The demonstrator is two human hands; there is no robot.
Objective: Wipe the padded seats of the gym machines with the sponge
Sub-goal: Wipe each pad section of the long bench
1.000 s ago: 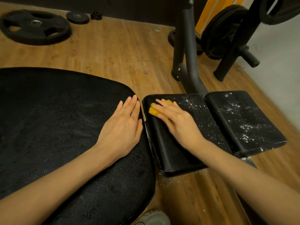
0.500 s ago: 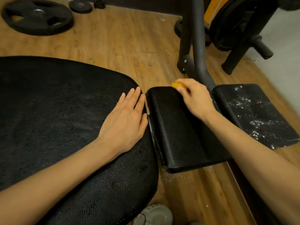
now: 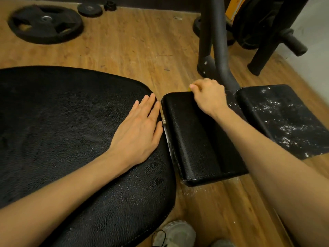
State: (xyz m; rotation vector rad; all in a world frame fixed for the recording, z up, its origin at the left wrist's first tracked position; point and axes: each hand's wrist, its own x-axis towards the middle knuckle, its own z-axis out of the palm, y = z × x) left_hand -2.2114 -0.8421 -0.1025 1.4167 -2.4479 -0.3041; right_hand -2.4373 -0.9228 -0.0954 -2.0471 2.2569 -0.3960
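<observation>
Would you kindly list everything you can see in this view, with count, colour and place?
Large seat: 1, black, left.
Small pads: 2, black, right of the seat; near pad clean, far pad speckled white.
Sponge: 1, yellow, barely showing under the right hand at the near pad's top edge.
Weight plates: 2 on the floor, black, top left; large plate, small plate.
Frame: 1, dark grey, top centre-right.
Floor: wood-brown.
Shoes: pale, bottom edge.
Left hand: flat on the large seat.
Right hand: closed on the sponge.
</observation>
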